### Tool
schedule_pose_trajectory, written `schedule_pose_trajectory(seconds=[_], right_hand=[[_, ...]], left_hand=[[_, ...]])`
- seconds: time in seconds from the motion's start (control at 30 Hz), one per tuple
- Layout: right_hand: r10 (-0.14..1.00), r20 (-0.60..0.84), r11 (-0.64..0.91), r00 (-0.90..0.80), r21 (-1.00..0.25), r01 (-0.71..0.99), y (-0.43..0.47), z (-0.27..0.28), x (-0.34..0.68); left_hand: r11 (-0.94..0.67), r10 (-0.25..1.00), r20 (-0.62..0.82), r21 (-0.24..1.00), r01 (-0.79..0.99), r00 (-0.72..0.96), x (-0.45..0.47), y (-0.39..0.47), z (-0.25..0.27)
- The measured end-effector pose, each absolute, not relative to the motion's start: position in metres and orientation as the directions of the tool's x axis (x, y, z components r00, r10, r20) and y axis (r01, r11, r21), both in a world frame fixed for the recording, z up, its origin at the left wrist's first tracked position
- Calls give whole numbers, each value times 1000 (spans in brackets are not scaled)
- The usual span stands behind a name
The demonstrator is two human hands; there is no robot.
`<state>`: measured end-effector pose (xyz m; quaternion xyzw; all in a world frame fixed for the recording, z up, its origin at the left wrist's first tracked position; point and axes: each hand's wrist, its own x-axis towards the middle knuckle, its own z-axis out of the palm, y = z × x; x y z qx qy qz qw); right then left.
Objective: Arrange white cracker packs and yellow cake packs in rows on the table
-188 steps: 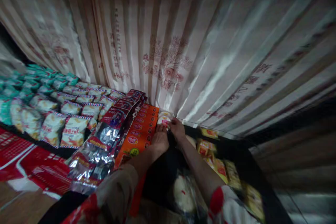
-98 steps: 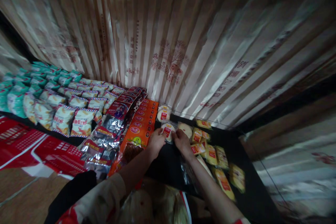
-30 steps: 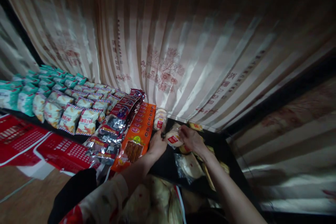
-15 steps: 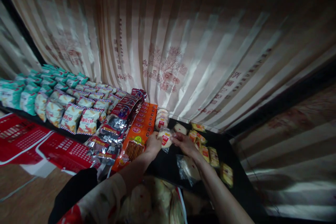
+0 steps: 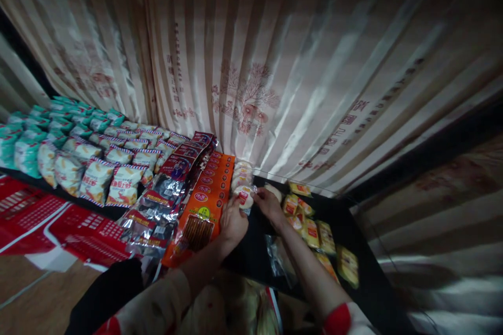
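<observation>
Between my two hands is a round, pale packaged cake [image 5: 245,198] in clear wrap with a red label. My left hand [image 5: 234,220] grips its left edge, with fingers closed. The fingers of my right hand [image 5: 268,204] pinch its upper right edge. The cake lies against the front of a row of similar wrapped cakes [image 5: 242,171] running back toward the curtain. Left of that row, close to my left hand, lie orange snack packs [image 5: 208,193]. Another pale wrapped cake [image 5: 274,191] is partly hidden behind my right hand.
Yellow packaged snacks [image 5: 310,230] lie on the black tabletop [image 5: 251,243] to the right. Dark red and silver packs [image 5: 168,188], white chip bags [image 5: 126,183] and green bags [image 5: 27,154] fill the left. A pleated curtain [image 5: 251,63] rises behind. Below is an open bag of pale packages [image 5: 212,303].
Both hands have moved the wrapped cake slightly back and left, up to the front of the row. The view has shifted a little.
</observation>
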<state>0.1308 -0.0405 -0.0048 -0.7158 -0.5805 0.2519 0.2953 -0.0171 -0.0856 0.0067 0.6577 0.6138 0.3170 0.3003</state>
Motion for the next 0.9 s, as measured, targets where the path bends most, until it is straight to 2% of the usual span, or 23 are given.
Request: schedule_pose_trajectory(seconds=[0.4, 0.6, 0.77, 0.83, 0.9], right_hand=[[977, 19, -166, 211, -548, 819, -16, -7, 124], [973, 5, -186, 232, -577, 795, -11, -13, 126], [978, 35, -143, 208, -616, 774, -13, -18, 126], [969, 76, -151, 237, -579, 801, -18, -15, 128], [959, 146, -151, 243, -460, 875, -26, -10, 133]], left_hand=[[-58, 994, -11, 797, 601, 111, -12, -70, -7], [-56, 992, -25, 792, 609, 124, -9, -65, -11], [-66, 990, -22, 797, 601, 137, -8, -63, -13], [-66, 989, -24, 804, 591, 143, -7, -63, -14], [-63, 988, -32, 805, 590, 149, -7, -64, -14]])
